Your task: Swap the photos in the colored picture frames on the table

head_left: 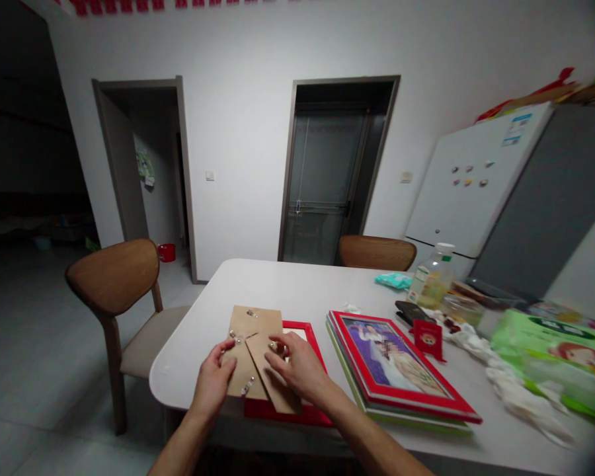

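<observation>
A red picture frame point(301, 327) lies face down near the front left edge of the white table point(287, 284), its brown backing board point(252, 320) up. The board carries small metal clips and a hinged stand flap point(277, 387). My left hand point(213, 383) rests on the board's left side, fingertips at a clip. My right hand point(297, 363) lies on the flap, with its fingers touching a clip near the board's centre. Neither hand grips anything.
A stack of red and green framed pictures point(401, 373) lies to the right. Beyond it are a small red card point(429, 338), crumpled white paper point(520, 383), a green tissue pack point(555, 350), a bottle point(434, 277) and a fridge point(476, 185). A wooden chair point(116, 277) stands at left.
</observation>
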Demonstrator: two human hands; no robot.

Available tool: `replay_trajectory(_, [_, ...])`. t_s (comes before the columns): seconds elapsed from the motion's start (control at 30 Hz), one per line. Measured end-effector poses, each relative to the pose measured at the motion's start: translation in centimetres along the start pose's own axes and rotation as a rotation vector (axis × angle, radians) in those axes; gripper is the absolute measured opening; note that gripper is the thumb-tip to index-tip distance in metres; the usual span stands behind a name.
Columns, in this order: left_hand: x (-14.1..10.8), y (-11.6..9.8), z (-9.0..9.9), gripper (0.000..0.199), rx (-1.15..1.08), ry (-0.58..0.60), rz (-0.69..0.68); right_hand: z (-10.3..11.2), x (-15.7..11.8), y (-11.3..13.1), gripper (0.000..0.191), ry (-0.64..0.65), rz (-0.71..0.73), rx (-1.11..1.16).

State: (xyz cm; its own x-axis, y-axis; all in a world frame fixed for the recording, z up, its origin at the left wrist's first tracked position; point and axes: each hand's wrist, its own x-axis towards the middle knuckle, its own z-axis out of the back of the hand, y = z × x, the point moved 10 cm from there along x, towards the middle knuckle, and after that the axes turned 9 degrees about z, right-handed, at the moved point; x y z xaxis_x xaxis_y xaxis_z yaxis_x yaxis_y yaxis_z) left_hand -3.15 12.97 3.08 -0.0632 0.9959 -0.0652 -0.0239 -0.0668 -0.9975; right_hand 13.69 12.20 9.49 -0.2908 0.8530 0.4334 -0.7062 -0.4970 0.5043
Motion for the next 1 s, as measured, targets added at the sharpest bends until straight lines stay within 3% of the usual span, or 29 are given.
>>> replay_trajectory(0.13, [1.0, 0.9, 4.8, 0.031, 0.057, -0.072, 0.074, 0.7, -1.0, -4.0, 0.039, -0.003, -0.087, -0.174])
replay_trajectory(0.27, [1.9, 1.6, 8.3, 0.031, 0.184, -0.131, 0.102, 0.6, -2.5, -8.2, 0.039, 0.099, -0.214, -0.4])
replay_trajectory(0.4, [2.6, 1.1, 9.4, 0.03, 0.361, -0.189, 0.036, -0.1, -3.3, -10.0, 0.035, 0.161, -0.282, -0.491])
replay_trajectory(0.53, [2.3, 0.3, 8.9, 0.036, 0.53, -0.261, -0.062, 0.4, -3.2, -11.2, 0.039, 0.1, -0.341, -0.428])
replay_trajectory(0.63, [1.6, -0.2, 7.1, 0.039, 0.605, -0.285, -0.131, 1.4, -3.1, -11.9, 0.044, -0.031, -0.391, -0.217])
replay_trajectory(0.7, [0.7, -0.9, 4.8, 0.039, 0.626, -0.279, -0.178, 1.6, -3.4, -12.3, 0.05, -0.113, -0.474, 0.076])
replay_trajectory(0.77, [-0.7, -1.9, 1.4, 0.039, 0.631, -0.233, -0.248, 1.1, -3.7, -12.0, 0.057, -0.178, -0.56, 0.469])
replay_trajectory(0.87, [-3.8, -4.1, -5.4, 0.047, 0.599, -0.026, -0.437, 0.6, -3.4, -9.6, 0.07, -0.26, -0.576, 0.983])
replay_trajectory(0.93, [-5.4, -4.7, -9.1, 0.053, 0.593, 0.108, -0.485, 0.9, -3.1, -7.8, 0.078, -0.288, -0.538, 1.154])
replay_trajectory(1.0, [-6.3, -5.3, -11.0, 0.054, 0.604, 0.122, -0.53, 1.2, -2.8, -6.6, 0.082, -0.277, -0.5, 1.196])
